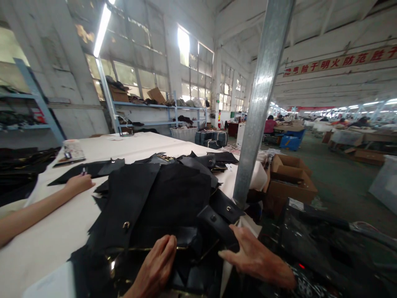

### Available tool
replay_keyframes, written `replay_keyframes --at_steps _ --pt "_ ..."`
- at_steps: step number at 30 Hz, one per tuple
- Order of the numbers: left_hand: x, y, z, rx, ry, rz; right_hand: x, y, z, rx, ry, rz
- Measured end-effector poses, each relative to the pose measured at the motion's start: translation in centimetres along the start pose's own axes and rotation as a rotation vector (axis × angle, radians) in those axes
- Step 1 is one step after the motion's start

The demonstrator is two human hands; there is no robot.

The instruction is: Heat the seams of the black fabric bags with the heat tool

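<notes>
A pile of black leather pieces (161,198) with metal rings and snaps lies on the white table (56,231) in front of me. My left hand (156,267) rests at the near end of the pile, its fingers bent and pressed together on a glossy black piece (182,240) with a thin gold bar. Just to the right, my right hand (256,260) lies with its fingers stretched out, the tips touching a black strap (217,223) with a snap. Whether anything lies under that palm is hidden.
A co-worker's arm (37,209) reaches in from the left, the hand (79,182) holding a small pen-like thing on a black piece. A metal post (257,107) rises by the table's right edge. Cardboard boxes (288,178) stand on the floor beyond; shelves line the left wall.
</notes>
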State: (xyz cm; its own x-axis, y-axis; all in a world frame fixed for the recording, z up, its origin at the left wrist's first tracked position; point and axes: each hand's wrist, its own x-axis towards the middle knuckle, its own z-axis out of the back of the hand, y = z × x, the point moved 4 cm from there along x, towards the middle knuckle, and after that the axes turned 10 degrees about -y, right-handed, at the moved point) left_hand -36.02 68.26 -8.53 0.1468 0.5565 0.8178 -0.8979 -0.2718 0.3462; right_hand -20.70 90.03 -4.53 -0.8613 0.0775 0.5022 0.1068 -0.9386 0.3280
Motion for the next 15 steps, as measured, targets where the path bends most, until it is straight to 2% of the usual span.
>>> replay_keyframes --at_steps 3,6,9,11,15 --pt "0.1 -0.2 -0.1 0.016 -0.038 0.014 0.8 0.4 0.5 0.079 0.058 -0.122" --pt "0.4 -0.3 0.0 0.072 -0.026 0.009 1.1 1.6 0.5 0.144 0.126 -0.129" --pt "-0.2 -0.2 0.7 0.081 -0.010 0.048 1.5 2.4 -0.5 0.233 0.182 -0.144" --pt "-0.9 0.5 1.9 0.118 -0.049 0.157 1.9 2.5 -1.5 0.293 0.197 -0.158" --pt "-2.4 4.0 4.8 0.353 -0.122 0.554 2.9 2.5 -3.0 0.363 0.272 -0.172"
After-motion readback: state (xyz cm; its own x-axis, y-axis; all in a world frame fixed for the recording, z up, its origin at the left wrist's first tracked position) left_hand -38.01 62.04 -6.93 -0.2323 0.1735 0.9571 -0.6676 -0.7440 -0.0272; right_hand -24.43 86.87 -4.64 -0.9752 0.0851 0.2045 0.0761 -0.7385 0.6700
